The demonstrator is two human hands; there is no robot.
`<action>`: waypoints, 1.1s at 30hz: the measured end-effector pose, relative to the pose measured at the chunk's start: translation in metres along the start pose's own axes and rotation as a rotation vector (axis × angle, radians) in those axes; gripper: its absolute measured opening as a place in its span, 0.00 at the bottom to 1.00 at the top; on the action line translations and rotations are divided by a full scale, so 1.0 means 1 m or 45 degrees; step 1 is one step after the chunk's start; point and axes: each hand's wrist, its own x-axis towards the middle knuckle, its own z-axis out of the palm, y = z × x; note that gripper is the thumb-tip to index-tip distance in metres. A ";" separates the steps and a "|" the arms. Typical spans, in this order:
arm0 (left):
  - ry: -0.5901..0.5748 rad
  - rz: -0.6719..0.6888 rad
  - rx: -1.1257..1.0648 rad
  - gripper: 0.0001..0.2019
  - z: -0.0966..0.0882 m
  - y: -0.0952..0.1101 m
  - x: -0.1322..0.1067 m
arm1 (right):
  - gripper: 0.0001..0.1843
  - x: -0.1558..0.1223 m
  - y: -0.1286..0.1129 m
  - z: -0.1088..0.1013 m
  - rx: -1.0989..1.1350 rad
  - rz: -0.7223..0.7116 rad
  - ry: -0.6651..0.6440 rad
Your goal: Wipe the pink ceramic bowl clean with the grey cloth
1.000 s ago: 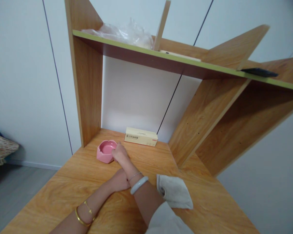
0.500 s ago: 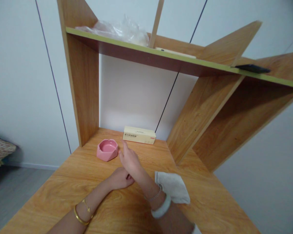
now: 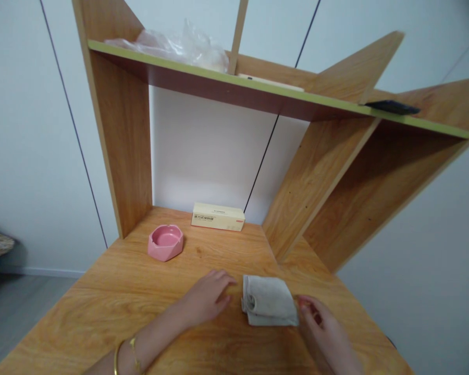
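A folded grey cloth (image 3: 269, 299) lies on the wooden desk between my two hands. My left hand (image 3: 208, 298) is open just left of the cloth, palm down, with its thumb apart from the fingers. On the cloth's other side is my right hand (image 3: 325, 325), slightly blurred. Its fingers are loosely curled with a gap beside the thumb, and the fingertips are close to the cloth's right edge. Whether they touch it I cannot tell. Neither hand visibly grips anything.
A pink faceted ashtray (image 3: 165, 242) stands at the back left of the desk (image 3: 140, 291). A cream box (image 3: 218, 217) sits against the back wall. Overhead, a shelf (image 3: 203, 73) carries a clear plastic bag (image 3: 180, 49) and a dark flat object (image 3: 393, 107). Upright wooden panels flank the space.
My hands, crossed earlier, have parted. My right hand has swung from near the box to the cloth's right side, and my left has moved slightly right and opened. The view has shifted a little.
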 end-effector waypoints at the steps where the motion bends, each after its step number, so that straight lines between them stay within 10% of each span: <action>1: -0.010 0.104 0.034 0.17 0.003 0.011 0.001 | 0.18 -0.003 0.006 0.001 0.026 0.047 -0.002; 5: -0.111 0.362 0.186 0.19 0.023 0.037 0.004 | 0.21 -0.009 0.010 0.010 0.120 0.216 -0.009; 12: -0.159 0.297 0.232 0.18 0.037 0.036 -0.010 | 0.17 -0.002 0.003 0.023 0.060 0.184 -0.093; 22: 0.289 -0.503 -0.233 0.10 0.017 0.004 -0.032 | 0.16 -0.011 -0.041 0.044 0.629 0.240 -0.088; 33: 0.355 -0.716 -1.233 0.25 0.001 -0.006 -0.052 | 0.20 -0.004 -0.131 0.063 1.054 0.142 -0.429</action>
